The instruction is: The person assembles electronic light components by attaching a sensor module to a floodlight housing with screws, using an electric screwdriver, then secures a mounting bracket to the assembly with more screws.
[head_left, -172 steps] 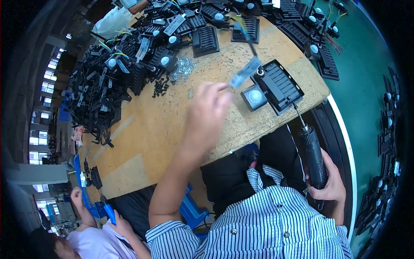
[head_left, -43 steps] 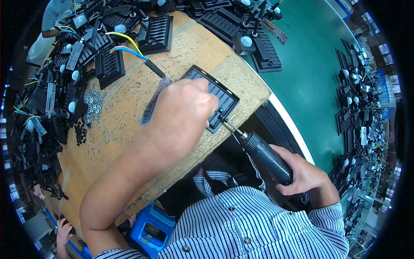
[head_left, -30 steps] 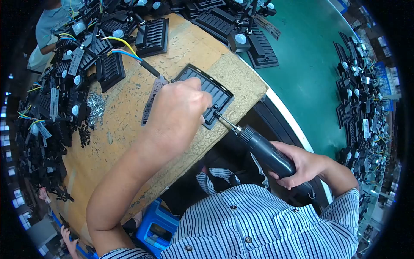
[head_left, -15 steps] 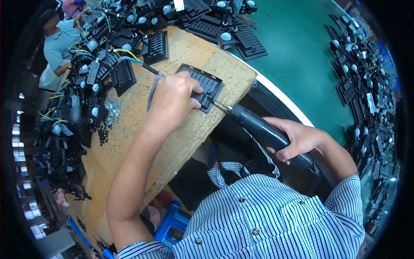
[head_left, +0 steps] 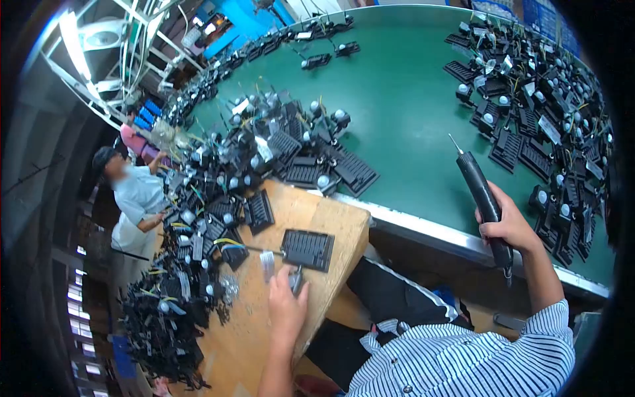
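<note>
On the wooden bench lies a black finned floodlight housing (head_left: 308, 249), its ribbed back facing up. A cable with coloured wire ends runs off its left side, with a pale label (head_left: 267, 264) beside it. At the housing's near edge, my left hand (head_left: 286, 306) pinches the floodlight's small dark sensor (head_left: 296, 279) between thumb and fingers, partly covering it. My right hand (head_left: 509, 221) is wrapped round a black electric screwdriver (head_left: 477, 182), held up over the edge of the green conveyor, its thin bit pointing up and away from the housing.
Piled floodlights with white sensor domes (head_left: 278, 142) crowd the bench's far and left sides. More floodlights (head_left: 522, 126) line the right of the green belt (head_left: 397, 86). Loose screws (head_left: 228, 288) lie left of my hand. A person (head_left: 135, 192) stands beyond the pile.
The screwdriver has come off the housing and swung up to the right. My left hand has shifted from the housing's ribbed face to the sensor at its near edge. The view has tilted up.
</note>
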Motion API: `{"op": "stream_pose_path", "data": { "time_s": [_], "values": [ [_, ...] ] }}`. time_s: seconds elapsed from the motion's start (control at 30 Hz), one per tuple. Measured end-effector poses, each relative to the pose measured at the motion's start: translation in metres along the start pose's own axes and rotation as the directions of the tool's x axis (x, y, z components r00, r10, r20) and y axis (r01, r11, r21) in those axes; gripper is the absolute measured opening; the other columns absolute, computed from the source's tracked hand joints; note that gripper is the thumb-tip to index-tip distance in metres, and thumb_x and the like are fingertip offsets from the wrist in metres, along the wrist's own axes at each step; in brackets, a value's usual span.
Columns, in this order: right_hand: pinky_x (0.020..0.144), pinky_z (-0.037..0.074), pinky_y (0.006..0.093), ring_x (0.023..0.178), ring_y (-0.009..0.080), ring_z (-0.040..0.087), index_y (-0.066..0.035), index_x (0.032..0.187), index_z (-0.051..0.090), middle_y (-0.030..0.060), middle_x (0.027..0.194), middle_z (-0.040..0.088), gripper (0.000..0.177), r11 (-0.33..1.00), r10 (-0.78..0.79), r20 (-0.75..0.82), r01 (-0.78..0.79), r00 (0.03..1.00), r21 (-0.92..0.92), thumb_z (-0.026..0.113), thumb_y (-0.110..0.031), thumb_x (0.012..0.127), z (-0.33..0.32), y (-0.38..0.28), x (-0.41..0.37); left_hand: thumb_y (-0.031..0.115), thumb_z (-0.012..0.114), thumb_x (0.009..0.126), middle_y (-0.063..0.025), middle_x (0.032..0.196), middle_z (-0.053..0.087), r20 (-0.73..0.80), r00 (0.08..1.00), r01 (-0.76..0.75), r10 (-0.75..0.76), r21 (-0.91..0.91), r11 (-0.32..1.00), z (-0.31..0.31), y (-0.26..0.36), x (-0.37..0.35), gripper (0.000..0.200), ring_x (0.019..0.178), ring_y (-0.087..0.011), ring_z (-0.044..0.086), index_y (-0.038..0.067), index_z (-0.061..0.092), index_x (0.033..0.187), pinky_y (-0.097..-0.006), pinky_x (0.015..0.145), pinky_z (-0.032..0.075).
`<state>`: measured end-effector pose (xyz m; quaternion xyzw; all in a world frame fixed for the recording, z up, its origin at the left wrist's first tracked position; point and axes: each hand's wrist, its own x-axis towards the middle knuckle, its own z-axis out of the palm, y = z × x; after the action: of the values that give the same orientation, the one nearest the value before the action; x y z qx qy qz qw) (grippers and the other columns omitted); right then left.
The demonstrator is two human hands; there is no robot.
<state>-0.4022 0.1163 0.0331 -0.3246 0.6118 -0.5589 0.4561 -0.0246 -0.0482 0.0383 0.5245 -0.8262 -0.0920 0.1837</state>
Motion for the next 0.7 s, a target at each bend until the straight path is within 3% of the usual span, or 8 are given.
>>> {"op": "stream_pose_path", "data": {
  "time_s": [0.1, 0.13, 0.23, 0.37, 0.43, 0.57, 0.63, 0.7],
  "values": [
    [0.048, 0.050, 0.0296, 0.056, 0.0147, 0.055, -0.006, 0.139, 0.026, 0.0072, 0.080, 0.051, 0.086, 0.988, 0.064, -0.029, -0.059, 0.998, 0.145, 0.061, 0.003, 0.061, -0.011, 0.011, 0.002, 0.011, 0.072, 0.073, -0.0186, 0.101, 0.056, -0.020, 0.997, -0.079, 0.077, -0.104, 0.992, 0.004, 0.012, 0.005, 0.040, 0.092, -0.0362, 0.055, 0.000, 0.053, 0.107, -0.0396, 0.081, 0.046],
    [0.048, 0.051, 0.0297, 0.056, 0.0147, 0.055, -0.006, 0.139, 0.026, 0.0073, 0.080, 0.051, 0.086, 0.982, 0.093, -0.042, -0.085, 0.995, 0.167, 0.061, 0.003, 0.061, -0.014, 0.013, 0.000, 0.010, 0.071, 0.074, -0.0180, 0.098, 0.057, 0.009, 0.989, -0.149, 0.150, -0.053, 0.987, -0.004, 0.033, 0.007, 0.039, 0.092, -0.0360, 0.056, -0.001, 0.053, 0.106, -0.0397, 0.079, 0.046],
    [0.047, 0.051, 0.0300, 0.056, 0.0151, 0.055, -0.007, 0.138, 0.026, 0.0080, 0.080, 0.051, 0.085, 0.962, 0.168, -0.075, -0.147, 0.983, 0.232, 0.060, 0.006, 0.061, -0.021, 0.023, 0.002, 0.008, 0.072, 0.073, -0.0180, 0.097, 0.058, 0.154, 0.933, -0.290, 0.326, -0.218, 0.932, -0.004, 0.087, 0.032, 0.040, 0.087, -0.0350, 0.059, 0.001, 0.051, 0.106, -0.0381, 0.078, 0.048],
    [0.047, 0.051, 0.0302, 0.055, 0.0166, 0.057, -0.007, 0.136, 0.026, 0.0093, 0.082, 0.051, 0.084, 0.931, 0.224, -0.123, -0.175, 0.967, 0.320, 0.059, 0.009, 0.060, -0.026, 0.025, 0.008, 0.004, 0.071, 0.072, -0.0190, 0.096, 0.058, 0.165, 0.824, -0.452, 0.543, -0.388, 0.803, 0.042, 0.152, 0.101, 0.041, 0.092, -0.0370, 0.058, 0.002, 0.050, 0.107, -0.0396, 0.080, 0.047],
    [0.047, 0.051, 0.0307, 0.054, 0.0171, 0.057, -0.007, 0.136, 0.026, 0.0093, 0.082, 0.052, 0.085, 0.913, 0.242, -0.103, -0.190, 0.965, 0.362, 0.060, 0.009, 0.060, -0.028, 0.025, 0.010, 0.003, 0.070, 0.072, -0.0208, 0.095, 0.057, 0.129, 0.825, -0.451, 0.550, -0.435, 0.779, 0.082, 0.173, 0.144, 0.041, 0.091, -0.0387, 0.056, 0.001, 0.049, 0.108, -0.0419, 0.079, 0.046],
    [0.051, 0.050, 0.0302, 0.061, 0.0159, 0.057, -0.007, 0.138, 0.024, 0.0087, 0.082, 0.054, 0.089, 0.923, 0.265, -0.101, -0.222, 0.959, 0.314, 0.064, 0.008, 0.061, -0.028, 0.031, 0.012, 0.006, 0.071, 0.072, -0.0259, 0.098, 0.054, -0.022, 0.881, -0.463, 0.473, -0.251, 0.850, 0.154, 0.207, 0.259, 0.050, 0.090, -0.0426, 0.054, -0.001, 0.044, 0.113, -0.0439, 0.078, 0.045],
    [0.052, 0.050, 0.0297, 0.063, 0.0157, 0.057, -0.008, 0.140, 0.022, 0.0084, 0.083, 0.055, 0.091, 0.934, 0.248, -0.086, -0.215, 0.965, 0.285, 0.065, 0.009, 0.061, -0.029, 0.039, 0.012, 0.015, 0.075, 0.071, -0.0267, 0.112, 0.049, -0.195, 0.961, -0.235, 0.195, -0.208, 0.950, 0.179, 0.208, 0.343, 0.069, 0.094, -0.0423, 0.053, 0.000, 0.037, 0.125, -0.0466, 0.083, 0.043],
    [0.061, 0.049, 0.0288, 0.072, 0.0146, 0.056, -0.006, 0.141, 0.020, 0.0075, 0.084, 0.056, 0.094, 0.922, 0.266, -0.078, -0.230, 0.961, 0.310, 0.067, 0.008, 0.060, -0.031, 0.040, 0.010, 0.023, 0.077, 0.070, -0.0246, 0.123, 0.043, -0.370, 0.929, 0.054, -0.019, 0.084, 0.995, 0.181, 0.211, 0.377, 0.084, 0.101, -0.0404, 0.050, 0.002, 0.028, 0.135, -0.0506, 0.087, 0.041]
  ]
}}
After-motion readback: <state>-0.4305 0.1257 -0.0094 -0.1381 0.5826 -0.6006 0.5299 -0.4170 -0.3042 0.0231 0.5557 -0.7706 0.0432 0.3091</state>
